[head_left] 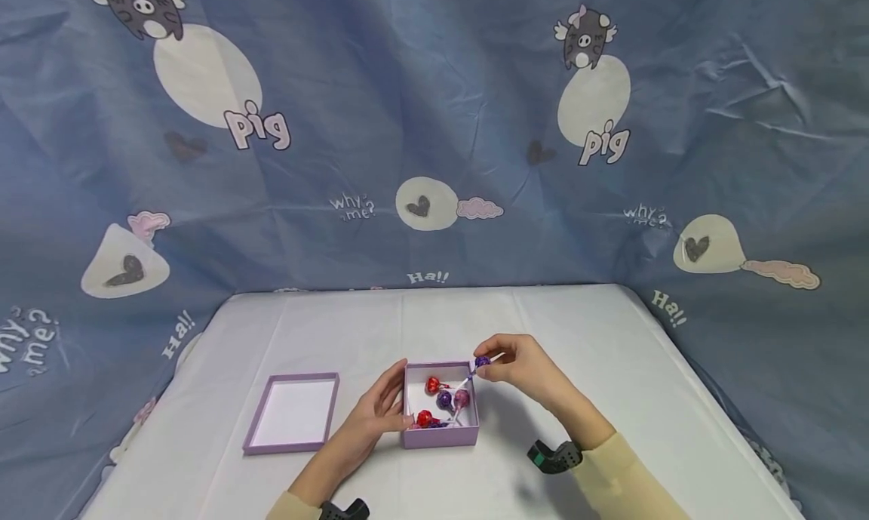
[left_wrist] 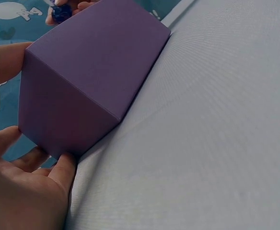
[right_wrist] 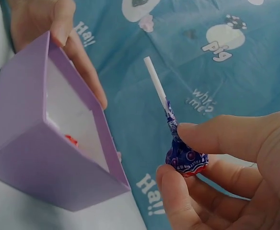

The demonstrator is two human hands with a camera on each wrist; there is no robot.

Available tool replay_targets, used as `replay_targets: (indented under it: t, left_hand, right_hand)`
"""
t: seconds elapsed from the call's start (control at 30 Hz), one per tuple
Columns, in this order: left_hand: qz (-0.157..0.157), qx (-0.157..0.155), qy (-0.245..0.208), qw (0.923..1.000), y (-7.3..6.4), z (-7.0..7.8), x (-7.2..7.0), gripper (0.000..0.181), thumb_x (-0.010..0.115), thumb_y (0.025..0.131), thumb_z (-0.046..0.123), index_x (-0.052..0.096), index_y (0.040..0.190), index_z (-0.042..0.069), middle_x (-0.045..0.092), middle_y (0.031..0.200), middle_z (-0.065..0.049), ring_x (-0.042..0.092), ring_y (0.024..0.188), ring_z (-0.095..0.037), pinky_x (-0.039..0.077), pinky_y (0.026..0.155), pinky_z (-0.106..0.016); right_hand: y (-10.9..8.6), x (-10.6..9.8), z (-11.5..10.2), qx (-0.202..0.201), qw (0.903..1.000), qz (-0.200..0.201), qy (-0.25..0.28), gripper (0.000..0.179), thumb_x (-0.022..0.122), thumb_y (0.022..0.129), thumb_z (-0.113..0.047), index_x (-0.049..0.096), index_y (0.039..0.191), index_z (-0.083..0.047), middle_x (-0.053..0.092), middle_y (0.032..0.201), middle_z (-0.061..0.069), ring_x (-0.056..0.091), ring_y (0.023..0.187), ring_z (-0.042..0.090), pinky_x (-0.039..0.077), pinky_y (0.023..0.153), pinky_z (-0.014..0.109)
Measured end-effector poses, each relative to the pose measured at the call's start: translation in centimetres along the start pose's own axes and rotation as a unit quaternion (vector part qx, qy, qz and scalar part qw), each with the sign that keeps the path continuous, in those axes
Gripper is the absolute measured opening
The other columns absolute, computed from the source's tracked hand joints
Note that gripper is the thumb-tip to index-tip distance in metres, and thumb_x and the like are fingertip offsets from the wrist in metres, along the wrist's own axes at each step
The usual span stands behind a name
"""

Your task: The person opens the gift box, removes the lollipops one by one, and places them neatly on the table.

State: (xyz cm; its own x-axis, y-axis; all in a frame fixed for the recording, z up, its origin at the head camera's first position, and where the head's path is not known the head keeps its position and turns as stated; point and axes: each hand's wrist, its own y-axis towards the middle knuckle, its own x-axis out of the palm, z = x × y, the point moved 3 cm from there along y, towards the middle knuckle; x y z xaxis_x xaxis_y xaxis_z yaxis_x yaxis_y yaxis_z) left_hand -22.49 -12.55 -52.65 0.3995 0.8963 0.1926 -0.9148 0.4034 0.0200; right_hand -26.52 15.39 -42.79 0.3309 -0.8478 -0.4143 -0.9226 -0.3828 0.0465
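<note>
A purple-wrapped lollipop (right_wrist: 184, 155) is pinched between the thumb and fingers of my right hand (head_left: 526, 373), its white stick pointing up and away in the right wrist view. In the head view it is just over the right edge of an open lilac box (head_left: 441, 438). My left hand (head_left: 370, 414) holds the box's left side, thumb at the near corner and fingers farther back. Inside the box lie several wrapped lollipops, among them a red one (head_left: 432, 385), a purple one (head_left: 444, 400) and a pink one (head_left: 462, 398). The left wrist view shows mostly the outer walls.
To the left of the box, a shallow lilac lid (head_left: 293, 410) lies on the white-covered table (head_left: 543, 316), its white inside facing up. A blue printed curtain (head_left: 434, 127) hangs behind the table and along both sides.
</note>
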Motion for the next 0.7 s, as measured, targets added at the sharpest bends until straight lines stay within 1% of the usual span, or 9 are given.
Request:
replay_targets:
  t: [0.17,0.23,0.5,0.7]
  left_hand:
    - [-0.002,0.003,-0.005,1.0000,0.0,0.0,-0.1,0.093,0.072,0.085,0.000,0.020,0.161,0.020,0.015,0.167,-0.006,0.012,0.153,-0.025,0.023,0.118,-0.029]
    - [-0.004,0.005,-0.005,1.0000,0.0,0.1,-0.1,0.093,0.072,0.085,0.000,0.022,0.160,0.021,0.014,0.167,-0.007,0.011,0.153,-0.025,0.023,0.118,-0.030]
    - [-0.010,0.008,0.000,0.9999,0.1,0.2,-0.2,0.093,0.071,0.086,0.001,0.020,0.161,0.020,0.013,0.167,-0.007,0.012,0.153,-0.025,0.022,0.119,-0.032]
    - [-0.007,0.008,-0.004,0.9999,0.0,0.0,-0.1,0.094,0.071,0.086,0.000,0.018,0.161,0.017,0.013,0.167,-0.008,0.011,0.153,-0.026,0.021,0.120,-0.034]
  right_hand:
    - [-0.1,-0.5,0.0,-0.015,0.9996,0.006,-0.024,0.021,0.082,0.083,-0.012,0.075,0.103,-0.014,0.071,0.101,0.004,0.070,0.084,0.023,0.057,0.075,0.036]
    - [-0.2,-0.7,0.0,-0.018,0.9994,0.006,-0.029,0.020,0.081,0.083,-0.012,0.075,0.103,-0.015,0.071,0.101,0.004,0.070,0.083,0.022,0.057,0.075,0.036]
    - [-0.4,-1.6,0.1,-0.021,0.9984,0.010,-0.053,0.019,0.080,0.085,-0.013,0.077,0.104,-0.017,0.072,0.100,0.001,0.070,0.083,0.022,0.057,0.073,0.036]
    - [-0.7,-2.1,0.5,-0.015,0.9988,0.007,-0.047,0.020,0.080,0.086,-0.014,0.076,0.105,-0.014,0.072,0.099,0.004,0.070,0.085,0.023,0.058,0.073,0.033]
